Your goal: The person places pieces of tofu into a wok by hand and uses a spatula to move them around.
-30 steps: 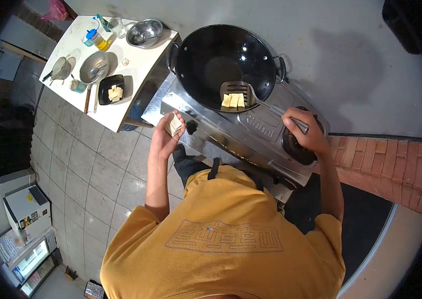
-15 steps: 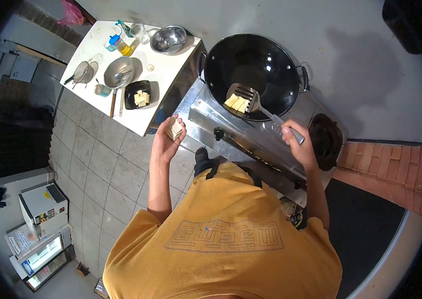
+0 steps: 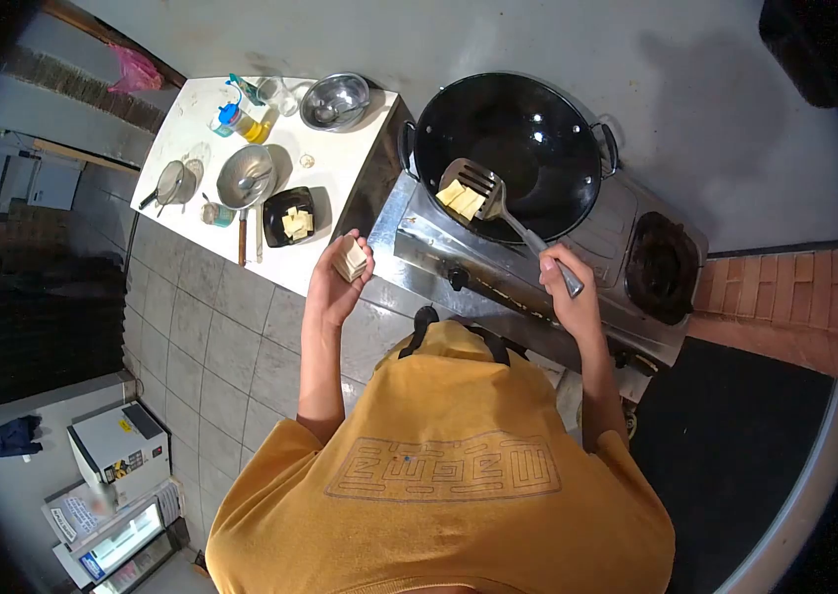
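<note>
My left hand (image 3: 333, 290), palm up, has its fingers curled around a small stack of pale square slices (image 3: 351, 260). My right hand (image 3: 575, 300) grips the handle of a slotted spatula (image 3: 508, 214) that reaches over the near rim of a black wok (image 3: 553, 163). Several pale yellow slices (image 3: 460, 199) lie at the spatula's head, on the wok's near left side. Left of the wok, a black square dish (image 3: 308, 201) with more pale yellow pieces sits at the edge of the white table, beyond my left hand.
The wok stands on a steel gas stove (image 3: 498, 282) with a second burner (image 3: 662, 267) at right. On the white table (image 3: 358, 163) are metal bowls (image 3: 337, 102), a blue-lidded oil bottle (image 3: 244, 123), a strainer (image 3: 171, 184) and a glass jar (image 3: 217, 213). A brick ledge (image 3: 771, 304) lies right.
The view has shifted, so the table and stove appear lower. My right hand and the spatula have moved left relative to the wok. My left hand keeps its hold on the stack.
</note>
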Demonstrator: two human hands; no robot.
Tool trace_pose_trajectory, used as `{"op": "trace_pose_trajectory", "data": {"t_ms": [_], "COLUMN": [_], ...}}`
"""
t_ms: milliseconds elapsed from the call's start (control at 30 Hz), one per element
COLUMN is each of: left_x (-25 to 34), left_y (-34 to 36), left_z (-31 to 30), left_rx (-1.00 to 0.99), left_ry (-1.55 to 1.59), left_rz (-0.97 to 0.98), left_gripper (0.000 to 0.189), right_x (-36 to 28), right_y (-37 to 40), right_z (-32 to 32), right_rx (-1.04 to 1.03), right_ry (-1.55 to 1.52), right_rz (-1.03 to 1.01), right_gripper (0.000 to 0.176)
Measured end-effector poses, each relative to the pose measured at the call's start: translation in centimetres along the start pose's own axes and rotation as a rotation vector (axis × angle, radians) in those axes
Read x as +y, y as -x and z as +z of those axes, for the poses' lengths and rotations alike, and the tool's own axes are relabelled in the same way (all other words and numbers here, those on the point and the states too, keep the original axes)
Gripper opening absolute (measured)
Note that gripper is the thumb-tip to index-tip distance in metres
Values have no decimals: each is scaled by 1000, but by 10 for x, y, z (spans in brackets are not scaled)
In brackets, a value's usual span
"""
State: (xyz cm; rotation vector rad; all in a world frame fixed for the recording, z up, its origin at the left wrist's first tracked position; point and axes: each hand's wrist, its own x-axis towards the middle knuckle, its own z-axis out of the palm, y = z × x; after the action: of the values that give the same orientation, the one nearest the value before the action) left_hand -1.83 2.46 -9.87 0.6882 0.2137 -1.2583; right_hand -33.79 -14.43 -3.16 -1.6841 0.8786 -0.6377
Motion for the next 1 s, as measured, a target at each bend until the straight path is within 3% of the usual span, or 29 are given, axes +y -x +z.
{"op": "trace_pose_trajectory", "data": {"t_ms": [600, 1000], "left_x": [-18, -16], "left_y": [1, 9], "left_z": [7, 4], "left_rx": [31, 45], "left_ry": [5, -15], "left_rz": [-32, 1], "left_gripper": [31, 31], "right_x": [-1, 19], "right_y": [11, 23], "right_z": [-25, -21], "right_rx": [-56, -65], "right_ry": [12, 1], "right_rz": [40, -43], "right_gripper": [21, 19]}}
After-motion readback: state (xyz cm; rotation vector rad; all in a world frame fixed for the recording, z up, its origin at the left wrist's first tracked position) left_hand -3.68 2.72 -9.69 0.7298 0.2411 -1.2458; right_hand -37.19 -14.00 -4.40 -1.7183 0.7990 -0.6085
